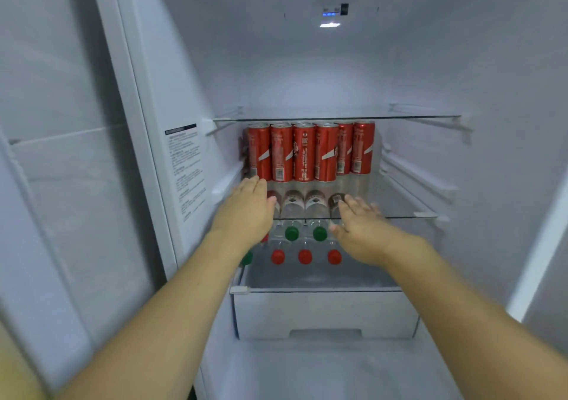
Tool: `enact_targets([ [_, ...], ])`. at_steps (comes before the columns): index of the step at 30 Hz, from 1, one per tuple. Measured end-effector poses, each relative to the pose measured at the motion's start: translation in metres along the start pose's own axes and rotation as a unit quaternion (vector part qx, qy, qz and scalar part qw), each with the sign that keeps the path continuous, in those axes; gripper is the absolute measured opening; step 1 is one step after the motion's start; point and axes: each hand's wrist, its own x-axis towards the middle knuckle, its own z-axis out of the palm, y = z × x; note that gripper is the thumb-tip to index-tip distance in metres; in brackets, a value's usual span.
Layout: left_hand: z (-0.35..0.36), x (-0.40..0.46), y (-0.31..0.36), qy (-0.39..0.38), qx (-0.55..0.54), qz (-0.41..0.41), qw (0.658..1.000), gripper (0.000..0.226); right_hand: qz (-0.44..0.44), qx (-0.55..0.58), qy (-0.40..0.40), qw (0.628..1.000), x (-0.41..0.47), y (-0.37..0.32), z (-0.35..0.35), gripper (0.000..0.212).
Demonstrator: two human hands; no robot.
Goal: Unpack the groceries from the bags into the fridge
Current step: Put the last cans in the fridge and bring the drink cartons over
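Note:
The open fridge holds several red cans (304, 153) standing in rows at the back of the middle glass shelf (408, 215). Below that shelf stand several clear bottles with red caps (305, 256) and green caps (291, 233). My left hand (249, 207) reaches over the shelf's left side, fingers extended near the leftmost can, holding nothing. My right hand (359, 230) hovers at the shelf's front edge, right of the cans, fingers spread and blurred, holding nothing. No bags are in view.
A bare glass shelf (430, 117) sits above the cans. A white drawer (325, 313) lies under the bottles. The open door's inner panel (61, 184) stands at left, and a printed label (184, 169) is on the fridge's left wall.

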Motion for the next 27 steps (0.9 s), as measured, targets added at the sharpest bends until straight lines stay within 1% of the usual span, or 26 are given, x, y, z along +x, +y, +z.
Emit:
enact_targets([
  [5, -0.005, -0.013, -0.005, -0.014, 0.007, 0.006, 1.000, 0.053, 0.019, -0.003, -0.029, 0.999, -0.007, -0.021, -0.005, 0.065],
  [9, -0.008, -0.024, -0.004, -0.036, 0.017, 0.005, 0.999, 0.055, 0.009, 0.011, -0.028, 1.000, -0.008, -0.036, -0.009, 0.064],
  [14, -0.016, -0.032, -0.001, -0.045, 0.008, -0.006, 0.999, 0.055, -0.029, 0.027, -0.023, 0.999, -0.009, -0.050, -0.013, 0.064],
  [22, -0.033, -0.053, 0.001, -0.038, 0.016, -0.039, 0.998, 0.056, -0.080, 0.019, -0.046, 0.996, -0.005, -0.056, -0.020, 0.065],
  [27, -0.049, -0.074, 0.005, -0.040, 0.012, -0.061, 0.997, 0.055, -0.141, 0.006, -0.055, 0.988, -0.002, -0.073, -0.020, 0.066],
])
